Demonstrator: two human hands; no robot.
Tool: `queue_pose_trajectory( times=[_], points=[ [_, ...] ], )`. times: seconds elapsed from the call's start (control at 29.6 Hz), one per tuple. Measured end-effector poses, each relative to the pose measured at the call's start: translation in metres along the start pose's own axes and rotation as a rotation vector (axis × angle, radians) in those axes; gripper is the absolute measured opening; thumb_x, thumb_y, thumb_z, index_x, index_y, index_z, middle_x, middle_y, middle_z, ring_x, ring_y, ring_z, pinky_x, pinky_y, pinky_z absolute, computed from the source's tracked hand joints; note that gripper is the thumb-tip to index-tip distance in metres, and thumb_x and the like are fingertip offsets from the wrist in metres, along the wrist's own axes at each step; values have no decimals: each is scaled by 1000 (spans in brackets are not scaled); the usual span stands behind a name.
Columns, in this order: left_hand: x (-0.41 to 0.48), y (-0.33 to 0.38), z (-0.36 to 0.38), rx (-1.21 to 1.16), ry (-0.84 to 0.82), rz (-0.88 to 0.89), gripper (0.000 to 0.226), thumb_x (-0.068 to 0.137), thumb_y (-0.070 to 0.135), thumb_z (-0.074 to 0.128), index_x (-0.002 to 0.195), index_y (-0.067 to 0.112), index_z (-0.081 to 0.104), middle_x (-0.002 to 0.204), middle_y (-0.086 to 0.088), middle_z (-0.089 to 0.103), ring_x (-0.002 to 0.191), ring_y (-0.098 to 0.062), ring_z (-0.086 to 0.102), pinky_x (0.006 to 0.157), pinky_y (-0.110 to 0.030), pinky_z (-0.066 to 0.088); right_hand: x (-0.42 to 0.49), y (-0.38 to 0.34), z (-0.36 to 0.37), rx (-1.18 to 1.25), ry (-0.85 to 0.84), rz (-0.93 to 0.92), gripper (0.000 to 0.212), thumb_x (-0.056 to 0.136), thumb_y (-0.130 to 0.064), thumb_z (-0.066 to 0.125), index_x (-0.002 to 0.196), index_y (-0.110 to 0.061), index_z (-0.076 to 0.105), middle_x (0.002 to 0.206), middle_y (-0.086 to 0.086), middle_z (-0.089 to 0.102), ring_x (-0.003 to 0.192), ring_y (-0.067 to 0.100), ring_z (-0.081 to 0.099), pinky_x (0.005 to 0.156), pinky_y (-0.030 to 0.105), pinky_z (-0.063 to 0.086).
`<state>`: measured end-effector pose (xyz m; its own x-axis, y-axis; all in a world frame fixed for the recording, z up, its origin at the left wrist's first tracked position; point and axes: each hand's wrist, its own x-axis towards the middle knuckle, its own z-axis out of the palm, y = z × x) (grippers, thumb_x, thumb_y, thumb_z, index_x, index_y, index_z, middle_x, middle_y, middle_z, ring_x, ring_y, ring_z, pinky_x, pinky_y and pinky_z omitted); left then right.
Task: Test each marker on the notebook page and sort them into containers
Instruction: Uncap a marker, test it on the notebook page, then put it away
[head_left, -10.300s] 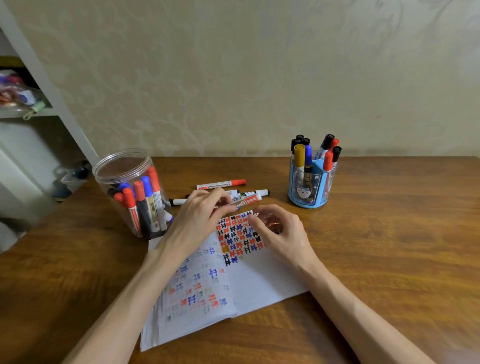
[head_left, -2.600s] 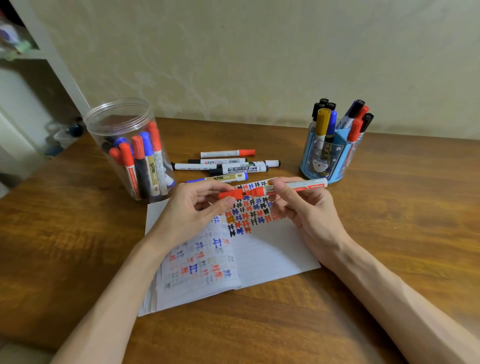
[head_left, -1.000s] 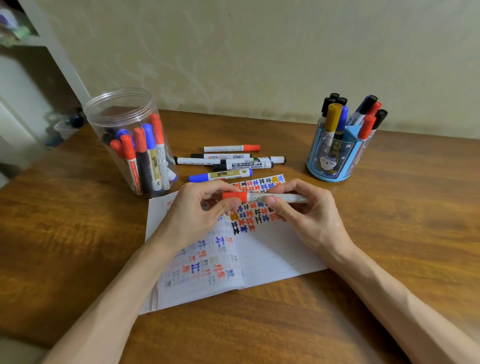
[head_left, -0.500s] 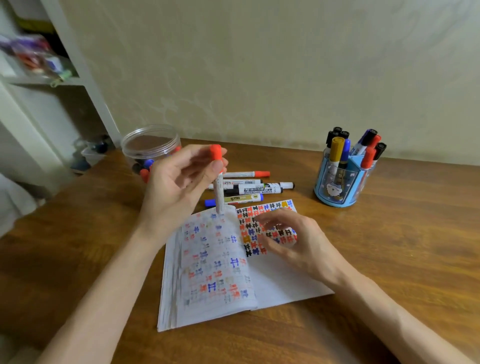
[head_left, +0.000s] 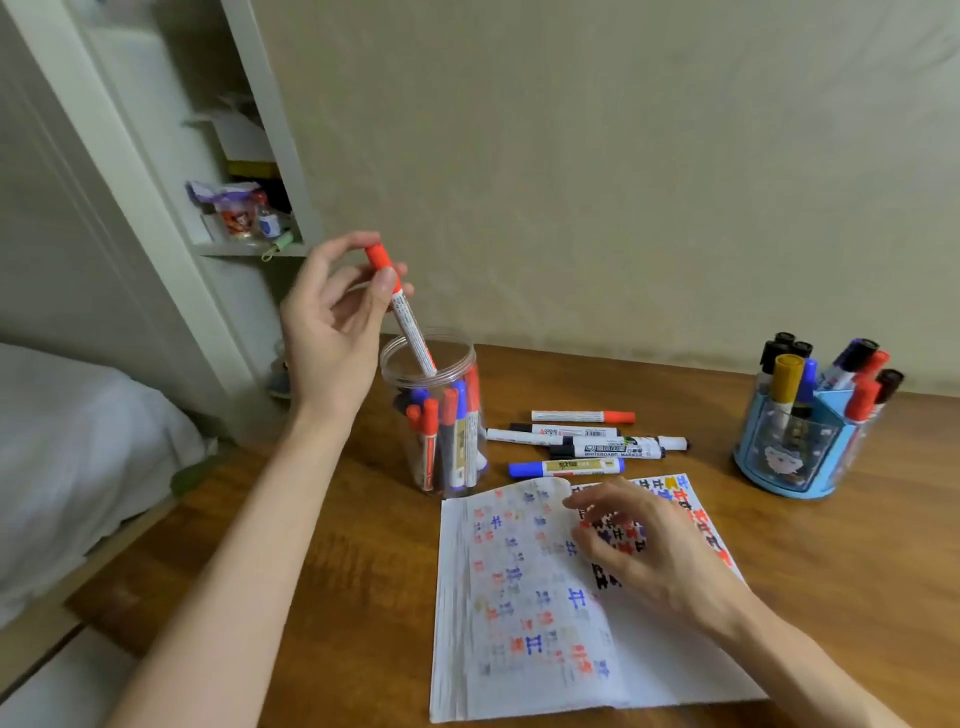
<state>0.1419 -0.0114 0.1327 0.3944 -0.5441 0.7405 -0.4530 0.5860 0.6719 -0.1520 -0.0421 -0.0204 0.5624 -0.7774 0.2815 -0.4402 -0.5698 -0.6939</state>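
Note:
My left hand (head_left: 332, 322) pinches a capped red marker (head_left: 402, 312) near its cap, raised over the clear plastic jar (head_left: 434, 415). The marker points down with its lower end inside the jar's mouth. Several red, blue and black markers stand in the jar. My right hand (head_left: 644, 545) rests with loosely curled fingers on the open notebook (head_left: 550, 613), which is covered in red, blue, black and yellow test marks. Several loose markers (head_left: 587, 444) lie on the table behind the notebook.
A blue pen holder (head_left: 795, 452) with several markers stands at the right. The wooden table (head_left: 337, 571) runs to a beige wall. A white shelf unit (head_left: 244, 208) with small items stands at the left, with a white bed (head_left: 78, 452) below it.
My left hand took the capped red marker from both hands, lifted it and carried it left over the jar. My right hand let go and dropped onto the notebook page.

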Motion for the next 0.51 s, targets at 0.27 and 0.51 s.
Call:
queue_pose_trajectory(
  times=[0.27, 0.51],
  points=[
    [-16, -39, -10, 279, -183, -94, 25, 97, 24, 70, 121, 29, 64, 116, 5, 75, 113, -4, 69, 91, -17, 55, 7, 4, 4, 9, 15, 0, 21, 96, -32, 73, 116, -39, 72, 108, -26, 70, 103, -8, 65, 84, 10, 50],
    [-36, -68, -11, 509, -220, -12, 43, 103, 43, 50, 96, 12, 77, 121, 6, 69, 132, 0, 49, 109, -9, 32, 7, 9, 2, 0, 21, 8, 21, 96, -38, 71, 116, -43, 71, 107, -28, 70, 103, -7, 66, 83, 11, 50]
  ],
)
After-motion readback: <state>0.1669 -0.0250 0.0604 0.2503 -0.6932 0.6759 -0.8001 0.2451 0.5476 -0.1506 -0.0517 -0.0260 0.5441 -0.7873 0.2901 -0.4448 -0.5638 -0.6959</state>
